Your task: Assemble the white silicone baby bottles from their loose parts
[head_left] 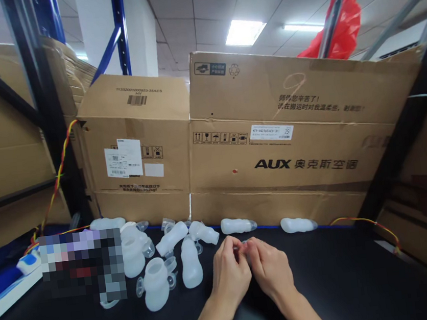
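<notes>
My left hand and my right hand meet over the black tabletop, fingertips pinched together. Both are closed on something small, mostly covered by the fingers, that I cannot make out. Just left of them lies a translucent white bottle. Farther left, an open-mouthed white bottle has clear plastic pieces beside it. Behind the hands, one capped bottle rests on its side, and another capped bottle lies to its right. Several more bottles are bunched at the back left.
Printed cardboard panels wall off the back of the black table. Dark rack posts stand at both sides. A red-and-yellow wire runs down the left post. A pixelated patch hides things at left.
</notes>
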`<action>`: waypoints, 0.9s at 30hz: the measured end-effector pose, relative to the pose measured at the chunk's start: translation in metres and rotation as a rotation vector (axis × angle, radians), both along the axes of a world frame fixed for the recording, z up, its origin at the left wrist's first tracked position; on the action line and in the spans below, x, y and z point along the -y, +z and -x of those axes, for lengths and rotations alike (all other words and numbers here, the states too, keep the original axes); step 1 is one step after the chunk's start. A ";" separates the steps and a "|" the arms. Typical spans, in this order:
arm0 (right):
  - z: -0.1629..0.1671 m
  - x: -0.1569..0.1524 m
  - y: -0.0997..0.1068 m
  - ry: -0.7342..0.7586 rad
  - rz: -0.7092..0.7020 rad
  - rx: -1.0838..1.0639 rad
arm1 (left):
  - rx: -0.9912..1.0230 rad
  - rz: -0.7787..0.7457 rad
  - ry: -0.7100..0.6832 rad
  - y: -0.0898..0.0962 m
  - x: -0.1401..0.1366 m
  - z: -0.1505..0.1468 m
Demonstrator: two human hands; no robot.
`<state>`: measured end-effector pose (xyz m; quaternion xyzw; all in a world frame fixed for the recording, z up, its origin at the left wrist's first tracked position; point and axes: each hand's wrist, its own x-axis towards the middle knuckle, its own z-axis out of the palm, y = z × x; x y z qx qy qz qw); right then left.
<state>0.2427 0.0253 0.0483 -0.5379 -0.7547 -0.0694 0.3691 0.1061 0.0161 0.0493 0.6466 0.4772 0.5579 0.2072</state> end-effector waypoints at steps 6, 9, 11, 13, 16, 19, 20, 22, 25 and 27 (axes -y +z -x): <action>0.004 0.003 -0.004 0.063 -0.095 0.068 | -0.073 -0.033 0.090 0.011 -0.003 0.003; 0.009 0.001 -0.006 0.077 -0.127 0.062 | -0.052 -0.024 0.125 0.013 -0.004 0.002; 0.004 -0.006 -0.005 0.038 -0.105 0.022 | -0.019 -0.014 0.156 0.015 -0.002 0.003; -0.011 -0.016 -0.004 -0.062 -0.072 -0.061 | 0.025 -0.010 0.211 0.018 0.000 0.007; -0.046 -0.027 -0.002 -0.233 -0.002 -0.236 | 0.164 -0.015 0.295 0.027 -0.002 0.019; -0.070 -0.030 -0.002 -0.274 0.090 -0.409 | 0.486 0.078 0.336 0.033 -0.011 0.030; -0.073 -0.030 -0.002 -0.255 0.115 -0.463 | 0.583 0.119 0.347 0.033 -0.014 0.032; -0.069 -0.030 -0.002 -0.176 0.150 -0.554 | 0.690 0.176 0.358 0.031 -0.018 0.031; -0.053 -0.031 -0.003 -0.012 0.178 -0.649 | 0.612 0.132 0.285 0.019 -0.015 0.021; -0.042 -0.028 -0.004 0.071 0.193 -0.690 | 0.438 0.061 0.167 0.008 -0.009 0.012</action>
